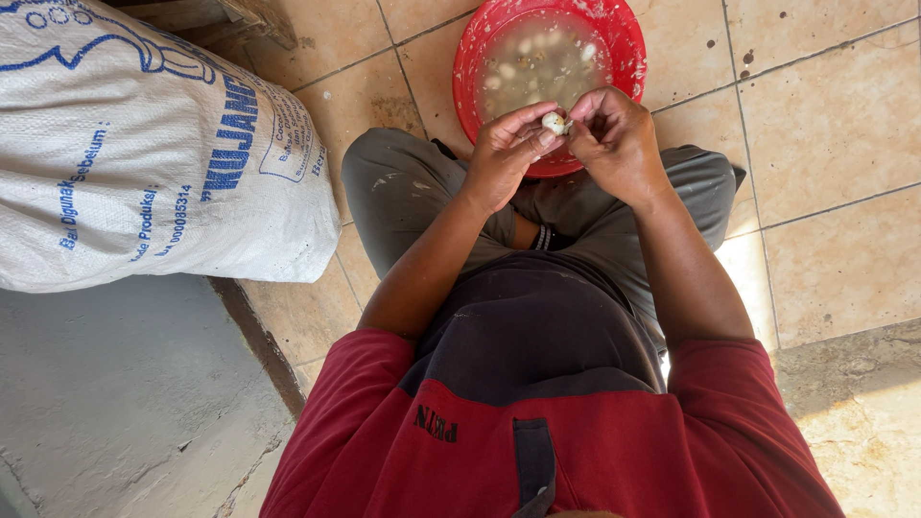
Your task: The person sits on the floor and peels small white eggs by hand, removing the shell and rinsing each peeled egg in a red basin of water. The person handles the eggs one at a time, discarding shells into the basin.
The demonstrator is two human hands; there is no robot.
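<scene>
Both hands raised together over the near rim of a red basin, seen from the head camera looking straight down. Left hand (pixel 504 153) curled, thumb and fingertips pinched on a small pale clove-like piece (pixel 555 122). Right hand (pixel 614 134) also curled, fingers bent inward, fingertips touching the same piece from the other side. Piece held between the two hands, just above the basin's near edge, partly hidden by the fingers; too small to tell more than a whitish, rounded shape.

Red basin (pixel 628 43) on the tiled floor just beyond the knees, round, plastic, rim speckled with pale bits. Filled with cloudy water (pixel 537 62), many small pale pieces floating or sunk in it.

Legs crossed under grey trousers (pixel 403 192), forearms bare, red shirt (pixel 614 451) with a dark front panel filling the lower middle of the view.

Large white woven sack (pixel 144 144) with blue printing lying on its side to the person's left, bulging, well apart from the hands, resting partly on the tiles and partly over a grey concrete slab (pixel 106 403). Beige floor tiles (pixel 835 125) around the basin, stained and spotted, dark grout lines between them. Rougher, cracked surface at the lower right corner beside the shirt sleeve.
</scene>
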